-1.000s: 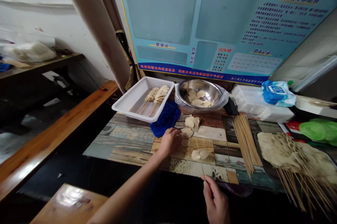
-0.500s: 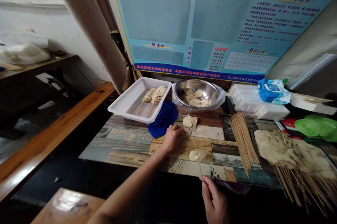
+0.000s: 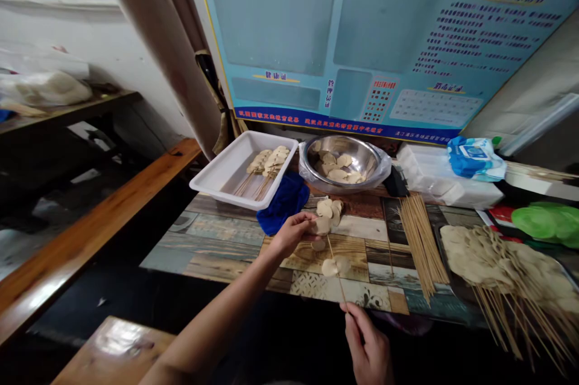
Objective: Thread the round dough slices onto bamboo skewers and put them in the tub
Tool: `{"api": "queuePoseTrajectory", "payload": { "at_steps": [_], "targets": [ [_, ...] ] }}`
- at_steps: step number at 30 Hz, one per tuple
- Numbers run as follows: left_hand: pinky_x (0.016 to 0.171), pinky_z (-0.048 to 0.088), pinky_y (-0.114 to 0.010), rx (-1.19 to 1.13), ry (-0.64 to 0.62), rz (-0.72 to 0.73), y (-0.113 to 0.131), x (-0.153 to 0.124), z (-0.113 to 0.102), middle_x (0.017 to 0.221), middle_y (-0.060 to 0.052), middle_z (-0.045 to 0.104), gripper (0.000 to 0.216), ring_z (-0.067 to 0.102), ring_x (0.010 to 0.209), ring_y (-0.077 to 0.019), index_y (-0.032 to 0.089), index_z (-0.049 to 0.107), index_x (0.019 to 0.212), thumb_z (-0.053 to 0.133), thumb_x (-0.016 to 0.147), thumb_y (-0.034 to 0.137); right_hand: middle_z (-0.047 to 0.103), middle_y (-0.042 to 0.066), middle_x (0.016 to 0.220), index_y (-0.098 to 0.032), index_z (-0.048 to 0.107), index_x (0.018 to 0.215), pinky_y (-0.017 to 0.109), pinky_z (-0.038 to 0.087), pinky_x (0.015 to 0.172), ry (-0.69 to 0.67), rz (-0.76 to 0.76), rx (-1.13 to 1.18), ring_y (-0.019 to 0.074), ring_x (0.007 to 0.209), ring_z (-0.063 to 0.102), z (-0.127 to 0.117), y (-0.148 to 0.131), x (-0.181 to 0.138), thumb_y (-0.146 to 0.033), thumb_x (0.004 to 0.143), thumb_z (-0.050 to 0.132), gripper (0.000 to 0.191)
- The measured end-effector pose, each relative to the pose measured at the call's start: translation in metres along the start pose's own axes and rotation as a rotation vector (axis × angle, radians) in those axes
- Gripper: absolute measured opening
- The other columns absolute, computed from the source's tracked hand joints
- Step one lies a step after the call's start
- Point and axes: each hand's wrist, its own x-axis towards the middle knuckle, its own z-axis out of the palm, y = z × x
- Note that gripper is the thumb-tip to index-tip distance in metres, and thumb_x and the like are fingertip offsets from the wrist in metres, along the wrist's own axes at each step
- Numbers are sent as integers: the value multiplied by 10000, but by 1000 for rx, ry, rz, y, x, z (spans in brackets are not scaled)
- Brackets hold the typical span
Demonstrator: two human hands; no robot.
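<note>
Checking in from my remote seat: left hand [image 3: 294,233] is pinching one pale round slice [image 3: 322,225] just over the table [image 3: 217,240], right beside the little pile of slices [image 3: 329,209]. Right hand [image 3: 368,346] is closed around the near end of a bamboo skewer [image 3: 341,287] with a couple of slices already threaded on. The steel bowl [image 3: 362,152] and white tray [image 3: 230,171] sit behind.

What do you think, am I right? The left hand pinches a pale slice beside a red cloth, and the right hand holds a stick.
Not quite. The head view shows the cloth is blue, not red. The rest holds: the left hand pinches a pale slice beside it, and the right hand holds a stick.
</note>
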Motion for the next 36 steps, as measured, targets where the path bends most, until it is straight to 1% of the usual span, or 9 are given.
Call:
{"api": "queuePoseTrajectory", "payload": {
  "at_steps": [3,9,16,19,23,26,28,32,36],
  "targets": [
    [668,537,-298,-43,-18,-24,2,-8,0,695,-6,587,368,594,619,-115,110,610,781,787,570,354,749,104,949,-158,635,1044,204,576,749,1,-16,9,181,852,725,2,-7,6,-250,937,419,259],
    [685,538,-303,-36,-36,37,4,-14,1,709,3,587,365,568,644,-106,121,634,784,795,581,377,762,99,868,-168,668,975,192,585,685,53,-1,31,185,776,739,2,-19,15,-335,949,397,319],
    [694,483,-246,250,-107,190,3,-22,4,739,-37,641,318,589,687,-129,118,670,842,703,704,403,755,105,917,-169,648,1020,203,582,705,-3,9,13,189,817,733,3,-10,9,-289,942,401,285],
    [666,501,-252,145,-73,137,3,-24,6,745,-29,643,332,593,657,-124,117,666,835,747,656,385,756,101,916,-164,652,1006,189,580,709,9,4,0,180,819,732,2,-11,10,-280,939,411,275],
    [631,537,-249,-109,-45,-31,4,-24,7,751,-15,642,334,611,635,-113,109,649,790,821,567,291,761,88,897,-168,662,1000,198,582,721,21,-30,-2,177,806,734,0,-13,11,-279,943,405,286],
    [608,546,-224,-235,-63,-166,2,-25,6,728,-21,645,282,633,628,-112,105,634,783,812,589,206,761,76,910,-182,671,1016,208,588,724,16,-45,-8,181,819,733,2,-10,10,-284,943,407,292],
    [593,549,-215,-296,-62,-219,0,-25,6,710,-24,646,241,640,620,-114,106,620,777,791,615,156,762,74,911,-185,676,1022,211,591,720,20,-55,-15,183,819,733,3,-8,9,-298,946,400,308],
    [589,546,-216,-321,-66,-231,-3,-29,10,691,-25,645,249,633,595,-109,105,608,762,795,605,149,762,85,897,-176,681,1014,217,595,706,57,-61,-28,190,805,735,7,-9,9,-315,954,385,333],
    [605,524,-233,-200,-70,-87,-2,-33,14,703,-9,642,324,607,581,-98,113,615,772,822,568,254,763,84,889,-170,678,1001,205,591,701,75,-54,-31,185,801,736,7,-13,12,-317,956,387,329]
  ]
}}
